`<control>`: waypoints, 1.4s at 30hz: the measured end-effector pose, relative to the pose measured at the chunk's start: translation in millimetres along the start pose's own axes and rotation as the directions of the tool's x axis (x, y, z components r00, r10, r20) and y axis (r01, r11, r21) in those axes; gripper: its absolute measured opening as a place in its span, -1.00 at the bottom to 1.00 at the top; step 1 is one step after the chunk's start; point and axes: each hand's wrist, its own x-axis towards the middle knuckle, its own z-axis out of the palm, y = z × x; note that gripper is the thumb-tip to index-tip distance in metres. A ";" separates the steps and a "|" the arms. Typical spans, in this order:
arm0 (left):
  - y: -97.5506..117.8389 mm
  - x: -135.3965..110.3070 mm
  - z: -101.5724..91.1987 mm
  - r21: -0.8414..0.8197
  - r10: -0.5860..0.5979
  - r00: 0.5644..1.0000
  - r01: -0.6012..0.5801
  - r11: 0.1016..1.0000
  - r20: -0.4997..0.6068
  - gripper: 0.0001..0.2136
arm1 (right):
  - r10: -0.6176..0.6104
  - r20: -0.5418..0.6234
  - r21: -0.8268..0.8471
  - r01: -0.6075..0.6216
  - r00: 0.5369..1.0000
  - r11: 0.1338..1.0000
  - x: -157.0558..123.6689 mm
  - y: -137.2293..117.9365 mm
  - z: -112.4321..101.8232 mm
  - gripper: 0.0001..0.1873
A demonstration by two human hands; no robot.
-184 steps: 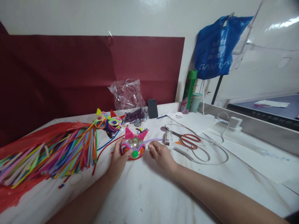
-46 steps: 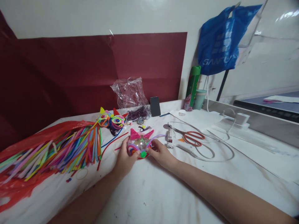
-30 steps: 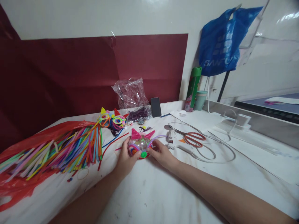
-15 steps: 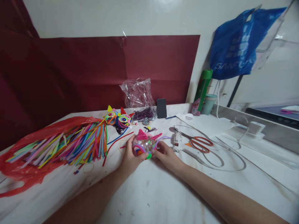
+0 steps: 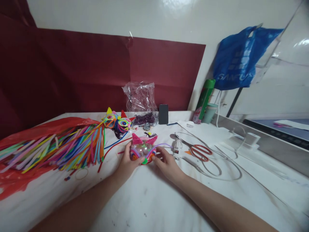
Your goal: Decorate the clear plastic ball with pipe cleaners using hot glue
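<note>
Between my hands is a clear ball (image 5: 144,149) decorated as an animal head, with pink pipe-cleaner ears, coiled eyes and a green nose. My left hand (image 5: 126,162) is wrapped round its left side, thumb at the lower front. On the other side my right hand (image 5: 166,162) grips the lower right edge with thumb and fingers. A loose purple pipe cleaner (image 5: 165,145) sticks out to the right from the ball. Behind it stand two finished-looking decorated heads, one with yellow ears (image 5: 109,118) and one with red ears (image 5: 124,124).
Many coloured pipe cleaners (image 5: 79,146) lie on a red plastic bag (image 5: 70,122) at left. Orange-handled scissors (image 5: 200,152), a hot glue gun (image 5: 178,146) and looping cables lie at right. A phone (image 5: 163,114) and a clear plastic bag (image 5: 140,96) stand at the back.
The ball has turned so its face points more squarely toward me, and both coiled eyes now show. My hands still hold its sides. The camera view has shifted and tilted slightly.
</note>
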 end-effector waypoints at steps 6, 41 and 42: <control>0.1 3.1 -4.2 -0.031 -0.053 0.999 0.053 0.998 -0.001 -0.32 | -0.075 -0.028 -0.097 0.072 0.997 0.993 -4.9 -1.9 1.7 -0.67; 4.9 -1.4 1.0 -0.338 -0.193 0.964 0.247 0.908 0.184 -0.40 | -0.177 -0.119 0.039 0.183 0.977 0.982 -3.3 -3.2 2.8 -0.35; 3.4 -2.6 1.8 -0.307 -0.187 0.968 0.231 0.923 0.166 -0.38 | -0.142 -0.107 0.087 0.151 0.984 0.985 -4.4 -4.4 3.9 -0.29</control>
